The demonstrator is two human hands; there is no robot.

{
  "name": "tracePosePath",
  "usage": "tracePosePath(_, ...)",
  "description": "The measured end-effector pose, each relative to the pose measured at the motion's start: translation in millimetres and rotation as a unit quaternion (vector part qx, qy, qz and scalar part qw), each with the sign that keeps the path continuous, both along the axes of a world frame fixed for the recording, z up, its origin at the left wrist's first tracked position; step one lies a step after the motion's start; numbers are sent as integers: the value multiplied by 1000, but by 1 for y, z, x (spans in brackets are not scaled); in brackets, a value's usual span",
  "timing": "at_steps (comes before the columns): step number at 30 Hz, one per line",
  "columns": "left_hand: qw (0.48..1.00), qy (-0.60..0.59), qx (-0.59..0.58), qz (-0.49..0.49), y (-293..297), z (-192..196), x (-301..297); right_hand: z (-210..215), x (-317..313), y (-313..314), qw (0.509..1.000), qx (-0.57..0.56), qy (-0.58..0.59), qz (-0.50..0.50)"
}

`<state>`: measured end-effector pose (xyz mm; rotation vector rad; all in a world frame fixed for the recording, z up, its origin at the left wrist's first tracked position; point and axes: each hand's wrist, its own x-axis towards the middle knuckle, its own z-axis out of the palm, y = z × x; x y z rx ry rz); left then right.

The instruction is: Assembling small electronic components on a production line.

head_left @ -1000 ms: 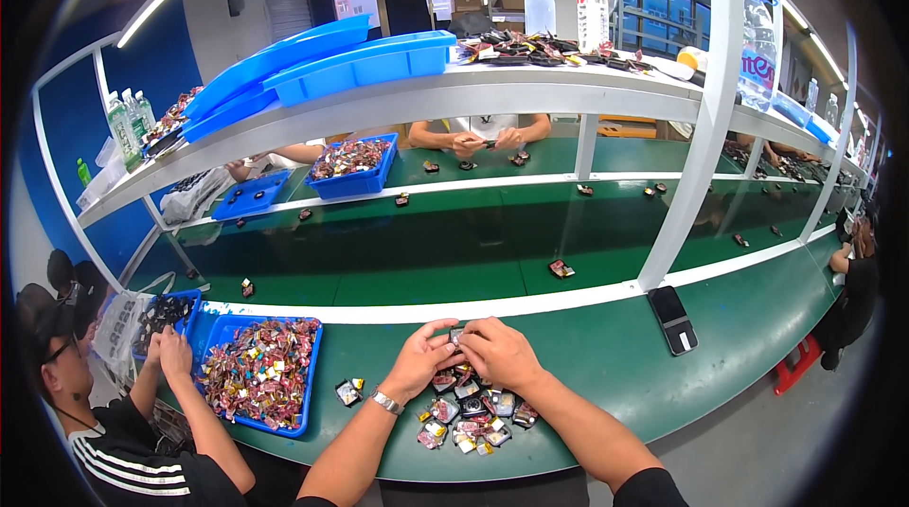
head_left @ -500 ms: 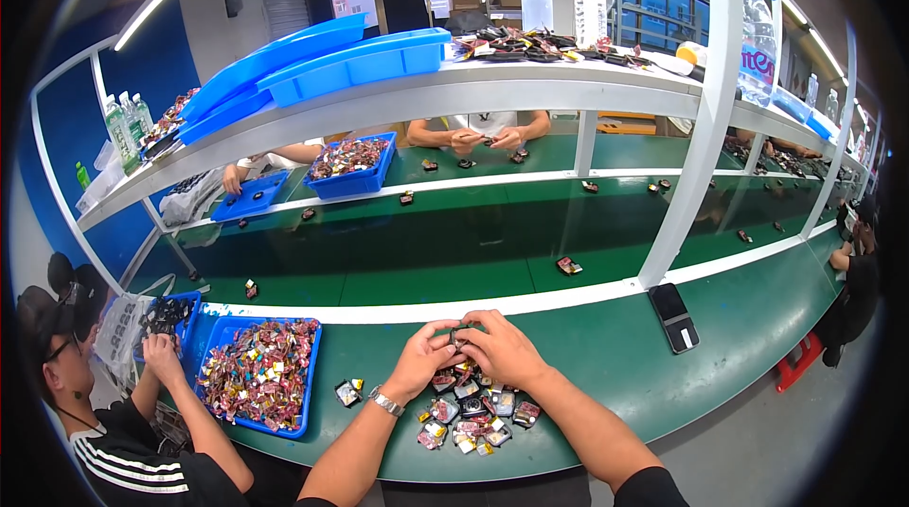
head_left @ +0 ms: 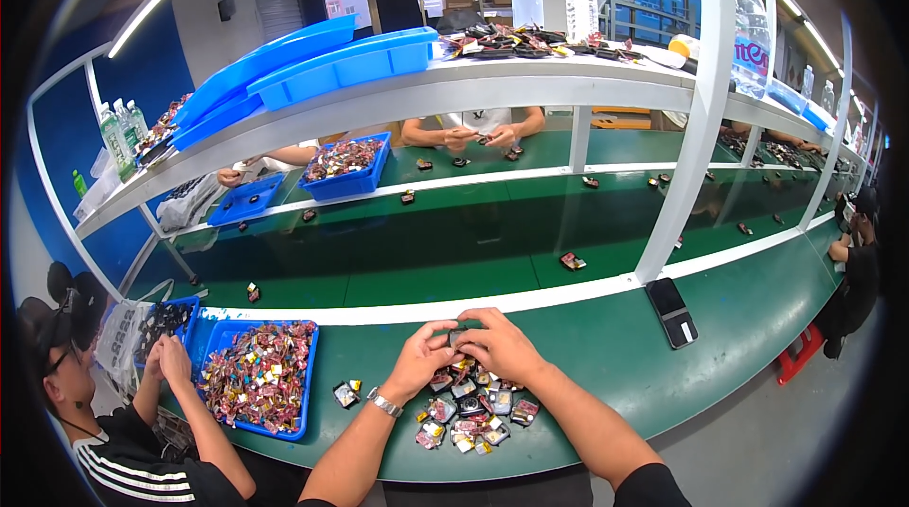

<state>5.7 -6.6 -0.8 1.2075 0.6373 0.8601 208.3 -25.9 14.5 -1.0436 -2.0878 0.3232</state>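
Note:
My left hand (head_left: 422, 357) and my right hand (head_left: 502, 344) meet above the green table, both pinching one small dark part (head_left: 461, 337) between their fingertips. A watch sits on my left wrist. Just below the hands lies a pile of several small colourful parts (head_left: 471, 408). Two more small parts (head_left: 347, 392) lie on the table to the left of my left wrist.
A blue tray (head_left: 305, 393) full of colourful parts stands to the left. A person in black at the lower left (head_left: 114, 431) works beside it. A dark phone (head_left: 671, 311) lies to the right. The green conveyor belt (head_left: 426, 251) carries scattered parts; other people work across it.
My hands have stayed together over the pile, turning the small part slightly. The person on the left has shifted their hands a little.

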Motion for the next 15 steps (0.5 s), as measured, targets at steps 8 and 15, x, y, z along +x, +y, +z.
tracePosePath(8, 1000, -23, 4, -10, -1, 1, 0, 4, -5, -5, 1000, -9, 16, -11)
tracePosePath(15, 1000, 5, 2, -1, -3, 1, 0, 4, -3, -6, 1000, -10, 10, 17)
